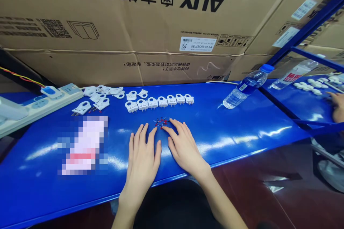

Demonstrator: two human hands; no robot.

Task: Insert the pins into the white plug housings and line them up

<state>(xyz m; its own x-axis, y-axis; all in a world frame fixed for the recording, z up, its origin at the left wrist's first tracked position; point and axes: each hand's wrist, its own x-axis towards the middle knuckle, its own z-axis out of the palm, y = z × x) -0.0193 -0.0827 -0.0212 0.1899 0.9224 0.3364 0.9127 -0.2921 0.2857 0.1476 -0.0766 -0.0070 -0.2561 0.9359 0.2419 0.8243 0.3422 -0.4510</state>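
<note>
My left hand (pixel 142 157) lies flat and open on the blue table (pixel 242 128), fingers stretched forward. Beside it, my right hand (pixel 182 143) also lies flat and open, its fingertips touching a small pile of red components with thin wire leads (pixel 161 122). Just beyond the pile stands a row of several white plug housings (pixel 158 102). More white plug housings (pixel 99 96) lie loose at the left rear. Neither hand holds anything.
A white power strip (pixel 40 105) lies at the left edge. A water bottle (pixel 247 86) lies on its side at right. Large cardboard boxes (pixel 161 25) wall off the back. Another person's hand (pixel 338 106) rests at far right near white parts (pixel 309 86).
</note>
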